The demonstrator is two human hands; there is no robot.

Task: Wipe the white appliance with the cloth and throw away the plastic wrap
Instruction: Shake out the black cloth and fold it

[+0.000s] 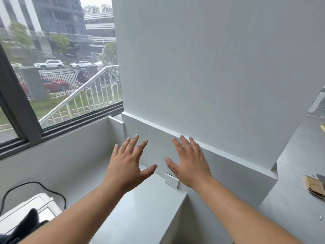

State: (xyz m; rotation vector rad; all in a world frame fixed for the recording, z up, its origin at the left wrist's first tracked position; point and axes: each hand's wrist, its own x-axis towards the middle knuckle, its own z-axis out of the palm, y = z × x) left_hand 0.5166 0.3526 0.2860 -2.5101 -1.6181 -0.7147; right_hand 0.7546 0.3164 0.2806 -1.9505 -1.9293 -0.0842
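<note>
Left hand [127, 165] spread, empty, right hand [189, 163] likewise

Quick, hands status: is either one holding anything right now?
Left hand: open, fingers spread, holding nothing.
Right hand: open, fingers spread, holding nothing.

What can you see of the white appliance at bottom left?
The white appliance sits at the lower left, cut off by the frame edge. It looks like glossy white plastic, with a rounded corner and a raised rim round a flat top. A black cable loops behind it. A blurred dark thing overlaps its front.
</note>
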